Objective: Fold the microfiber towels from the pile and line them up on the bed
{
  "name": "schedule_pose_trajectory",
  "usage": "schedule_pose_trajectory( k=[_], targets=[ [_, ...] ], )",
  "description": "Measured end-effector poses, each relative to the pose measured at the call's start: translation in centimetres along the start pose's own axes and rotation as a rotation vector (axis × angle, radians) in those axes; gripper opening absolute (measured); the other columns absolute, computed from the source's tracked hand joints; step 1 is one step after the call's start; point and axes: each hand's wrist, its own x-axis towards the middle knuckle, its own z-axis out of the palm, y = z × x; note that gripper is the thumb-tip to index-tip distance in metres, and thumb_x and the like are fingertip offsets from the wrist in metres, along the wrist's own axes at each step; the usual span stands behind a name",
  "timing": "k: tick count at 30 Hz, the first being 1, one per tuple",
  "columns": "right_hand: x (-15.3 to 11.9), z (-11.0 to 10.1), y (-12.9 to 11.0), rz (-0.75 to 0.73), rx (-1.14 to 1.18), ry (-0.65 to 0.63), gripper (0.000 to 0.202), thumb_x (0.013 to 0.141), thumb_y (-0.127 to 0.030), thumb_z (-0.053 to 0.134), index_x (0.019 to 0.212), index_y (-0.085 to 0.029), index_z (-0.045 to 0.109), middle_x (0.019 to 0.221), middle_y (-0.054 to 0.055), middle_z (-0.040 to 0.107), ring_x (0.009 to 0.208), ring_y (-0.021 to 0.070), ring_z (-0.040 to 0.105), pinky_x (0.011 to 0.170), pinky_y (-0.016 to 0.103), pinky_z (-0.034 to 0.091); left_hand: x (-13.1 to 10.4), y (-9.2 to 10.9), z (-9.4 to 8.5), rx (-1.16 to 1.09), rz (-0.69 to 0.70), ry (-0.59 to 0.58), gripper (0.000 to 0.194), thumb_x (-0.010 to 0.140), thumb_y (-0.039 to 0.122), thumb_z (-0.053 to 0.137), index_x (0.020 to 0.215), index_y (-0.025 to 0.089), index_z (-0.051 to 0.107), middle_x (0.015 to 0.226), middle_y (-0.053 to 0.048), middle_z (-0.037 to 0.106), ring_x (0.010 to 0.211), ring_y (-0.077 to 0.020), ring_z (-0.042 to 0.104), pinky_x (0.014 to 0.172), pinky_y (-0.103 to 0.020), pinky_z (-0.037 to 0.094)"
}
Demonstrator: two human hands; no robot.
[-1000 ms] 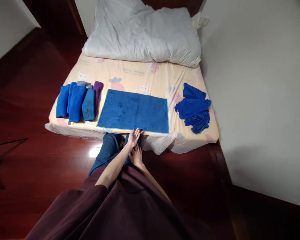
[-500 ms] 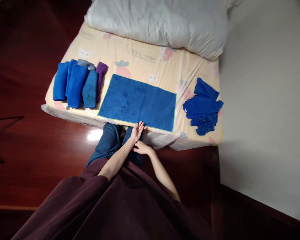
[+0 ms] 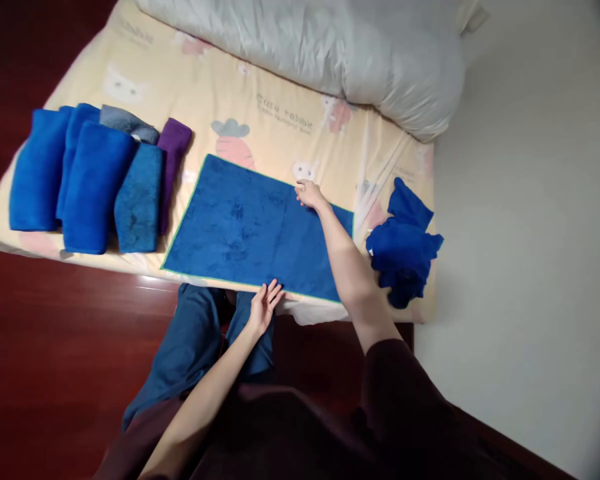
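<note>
A blue towel with a green edge point(image 3: 250, 227) lies spread flat on the bed. At its near edge, my left hand point(image 3: 265, 307) is palm up with its fingers apart and holds nothing; the fingertips are by the towel's edge. My right hand point(image 3: 309, 193) is over the towel's far edge, right of the middle. Its fingers are curled together, and whether cloth is between them is too small to tell.
Rolled or folded cloths stand at the left of the bed: blue ones point(image 3: 97, 187), a grey one point(image 3: 127, 123) and a purple one point(image 3: 173, 157). Crumpled blue cloths point(image 3: 405, 243) lie at the right. A pale quilt point(image 3: 320, 47) lies behind; a wall point(image 3: 525, 220) is at the right.
My right hand has moved from beside my left wrist to the towel's far edge, its fingers now curled. My left hand stays at the near edge. The view has come closer to the bed.
</note>
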Motion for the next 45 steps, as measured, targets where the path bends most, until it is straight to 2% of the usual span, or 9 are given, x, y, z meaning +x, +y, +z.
schedule_pose_trajectory(
  k=[4, 8, 12, 19, 24, 30, 36, 41, 45],
  targets=[
    [5.2, 1.6, 0.2, 0.079, -0.042, -0.113, 0.053, 0.104, -0.028, 0.053, 0.153, -0.01, 0.04, 0.077, 0.006, 0.071, 0.044, 0.0105, 0.06, 0.043, 0.018, 0.045, -0.1, 0.6, -0.7, 0.058, -0.058, 0.003, 0.015, 0.098, 0.026, 0.062, 0.101, 0.013, 0.069, 0.143, -0.017, 0.061, 0.115, -0.0278, 0.071, 0.092, -0.036, 0.063],
    [7.4, 2.1, 0.5, 0.088, -0.057, -0.133, 0.04, 0.101, -0.03, 0.061, 0.134, -0.008, 0.054, 0.071, 0.005, 0.072, 0.044, 0.0094, 0.06, 0.044, 0.016, 0.046, -0.4, 1.4, -1.2, 0.125, -0.124, 0.002, 0.014, 0.098, 0.025, 0.061, 0.096, 0.013, 0.069, 0.142, -0.018, 0.062, 0.113, -0.0279, 0.072, 0.079, -0.031, 0.065],
    [8.3, 1.4, 0.2, 0.073, -0.03, -0.224, 0.019, 0.097, -0.023, 0.067, 0.108, -0.007, 0.062, 0.07, 0.009, 0.072, 0.045, 0.01, 0.06, 0.043, 0.016, 0.045, -0.7, 1.9, -1.3, 0.145, -0.131, 0.0, 0.015, 0.098, 0.022, 0.06, 0.092, 0.012, 0.07, 0.14, -0.018, 0.063, 0.112, -0.0281, 0.072, 0.076, -0.03, 0.065],
    [8.4, 1.1, -0.2, 0.177, -0.001, -0.329, 0.017, 0.105, -0.02, 0.054, 0.112, -0.004, 0.056, 0.076, 0.012, 0.074, 0.043, 0.005, 0.057, 0.048, 0.015, 0.044, -0.4, 1.8, -1.9, 0.17, -0.149, -0.049, 0.013, 0.097, 0.024, 0.063, 0.094, 0.012, 0.069, 0.138, -0.019, 0.064, 0.112, -0.0288, 0.072, 0.076, -0.032, 0.066],
    [8.5, 1.1, -0.2, 0.19, 0.005, -0.356, 0.022, 0.097, -0.032, 0.07, 0.1, -0.012, 0.06, 0.068, 0.008, 0.073, 0.04, 0.0082, 0.053, 0.04, 0.018, 0.043, -0.1, 1.8, -2.2, 0.124, -0.151, -0.059, 0.014, 0.095, 0.025, 0.067, 0.086, 0.016, 0.061, 0.14, -0.016, 0.063, 0.114, -0.0298, 0.071, 0.075, -0.033, 0.065],
    [9.0, 0.5, 0.2, 0.204, 0.02, -0.441, 0.028, 0.095, -0.038, 0.072, 0.096, -0.012, 0.063, 0.069, 0.008, 0.074, 0.036, 0.0047, 0.042, 0.037, 0.018, 0.039, 0.2, 1.7, -2.3, 0.138, -0.154, -0.075, 0.016, 0.093, 0.027, 0.069, 0.087, 0.015, 0.062, 0.138, -0.017, 0.065, 0.112, -0.029, 0.072, 0.075, -0.034, 0.065],
    [9.5, 0.1, 0.5, 0.146, 0.061, -0.371, 0.022, 0.1, -0.027, 0.065, 0.106, -0.005, 0.064, 0.073, 0.011, 0.074, 0.04, 0.0065, 0.048, 0.042, 0.019, 0.047, -0.2, 1.6, -1.1, 0.129, -0.118, 0.032, 0.017, 0.094, 0.032, 0.07, 0.092, 0.015, 0.067, 0.137, -0.017, 0.066, 0.112, -0.0284, 0.072, 0.081, -0.034, 0.063],
    [10.1, -0.8, 0.1, 0.097, 0.099, -0.258, 0.033, 0.097, -0.029, 0.07, 0.11, 0.0, 0.062, 0.064, 0.008, 0.068, 0.051, 0.0122, 0.062, 0.049, 0.02, 0.054, -1.3, 1.4, -0.5, 0.114, -0.12, 0.066, 0.015, 0.094, 0.032, 0.07, 0.095, 0.016, 0.07, 0.131, -0.015, 0.069, 0.117, -0.0279, 0.07, 0.086, -0.033, 0.061],
    [10.2, -0.1, 0.5, 0.077, 0.113, -0.248, 0.038, 0.096, -0.031, 0.071, 0.11, 0.003, 0.062, 0.063, 0.008, 0.066, 0.054, 0.0137, 0.065, 0.049, 0.019, 0.056, -1.2, 1.1, -0.6, 0.11, -0.113, 0.081, 0.016, 0.095, 0.033, 0.069, 0.099, 0.018, 0.071, 0.137, -0.013, 0.066, 0.123, -0.0274, 0.066, 0.094, -0.035, 0.059]
  ],
)
